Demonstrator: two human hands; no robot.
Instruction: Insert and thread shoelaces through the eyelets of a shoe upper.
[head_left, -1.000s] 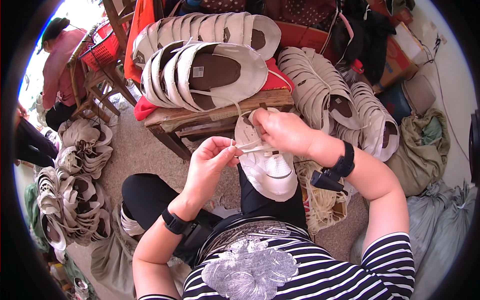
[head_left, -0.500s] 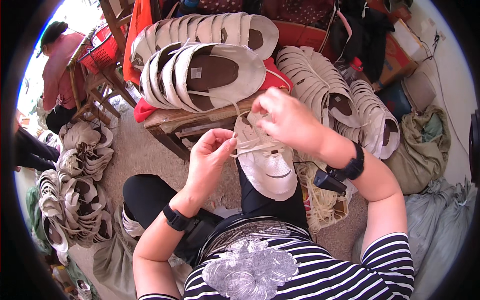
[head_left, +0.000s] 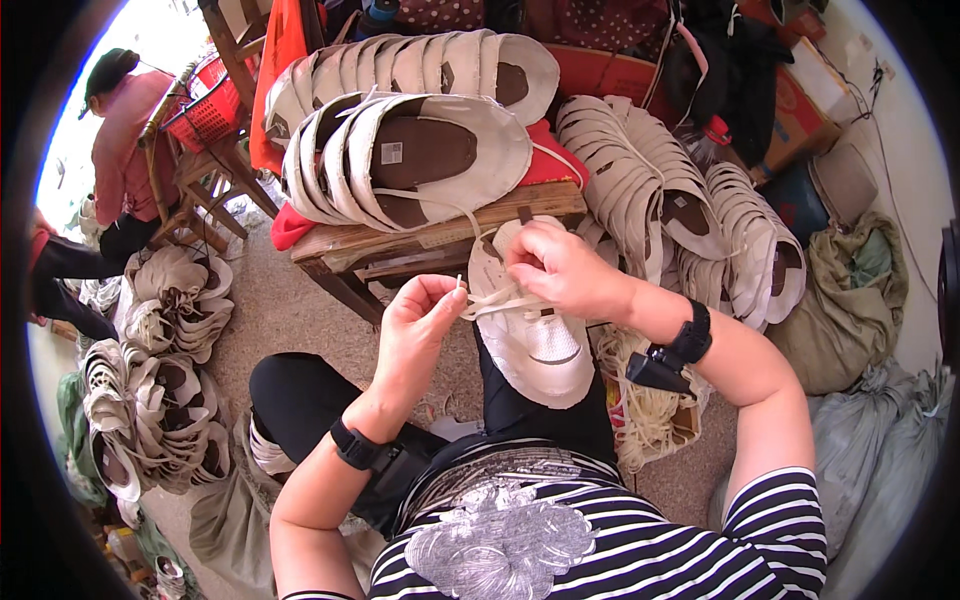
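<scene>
A cream-white shoe upper rests on my leg with its toe toward me. A pale shoelace runs across its front, loosely laced. My left hand is beside the shoe's left edge, thumb and forefinger pinched on the shoelace's tip, which sticks up between them. My right hand lies over the shoe's opening and eyelets, fingers closed and bent down against it. What those fingertips hold is hidden under the hand.
A wooden stool ahead carries rows of nested shoe uppers. More uppers stack to its right and lie in piles on the left floor. A box of laces stands by my right leg. Another person sits far left.
My right hand has come down onto the shoe, fingers now bent in against the eyelets. My left hand has lowered slightly, still pinching the lace. The shoe has shifted a little.
</scene>
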